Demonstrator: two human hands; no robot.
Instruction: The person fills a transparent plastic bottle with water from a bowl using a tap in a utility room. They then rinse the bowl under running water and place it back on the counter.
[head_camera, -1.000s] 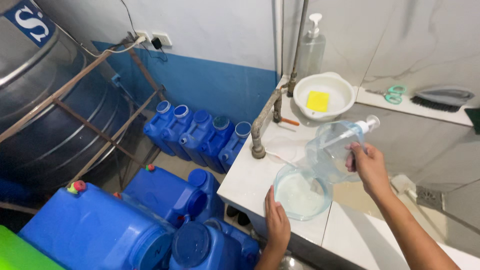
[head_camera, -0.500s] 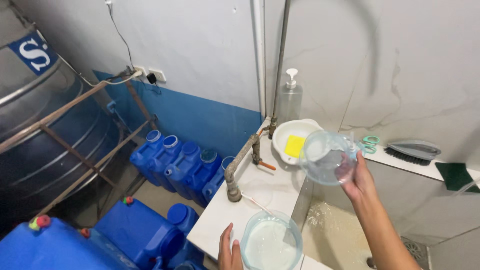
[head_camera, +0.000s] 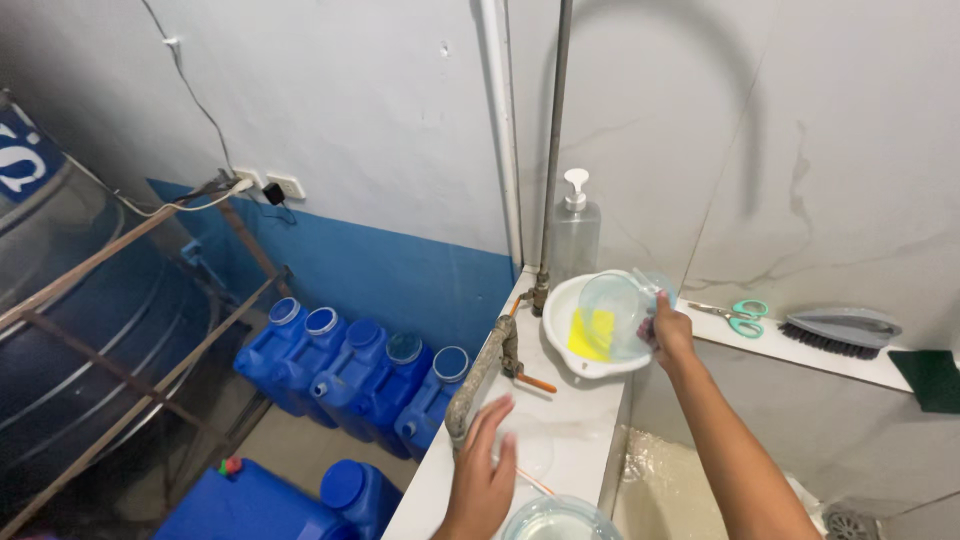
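**At the tiled wash counter: clear jug held over white basin**

On the white tiled counter (head_camera: 575, 420), right hand (head_camera: 668, 330) raised and clenched around the handle side of a clear plastic jug (head_camera: 612, 315). Jug tilted on its side, mouth turned toward the camera, positioned directly above a white basin (head_camera: 560, 350) that stands against the wall. Inside the basin, a yellow sponge (head_camera: 592, 333), seen partly through the jug wall.

Left hand (head_camera: 483, 478) low in the view, fingers spread and slightly blurred, over the counter edge beside a rusty tap pipe (head_camera: 478, 385). Grasp of the left hand: cannot tell; nothing clearly seen between the fingers. Just beside it, at the bottom edge, the rim of a clear round bowl (head_camera: 558, 520) holding water.

Behind the basin, a clear soap bottle with a white pump (head_camera: 575, 232), close to two vertical pipes on the wall. Along the ledge to the right: scissors with green handles (head_camera: 735, 317), then a grey scrubbing brush (head_camera: 840, 332), then a dark green pad (head_camera: 935, 380) at the frame edge.

Below the counter to the left, a row of blue jerrycans (head_camera: 355, 370), caps off, standing side by side against the blue-painted wall band. Further left, a large metal tank (head_camera: 70, 330) in a rusted frame.
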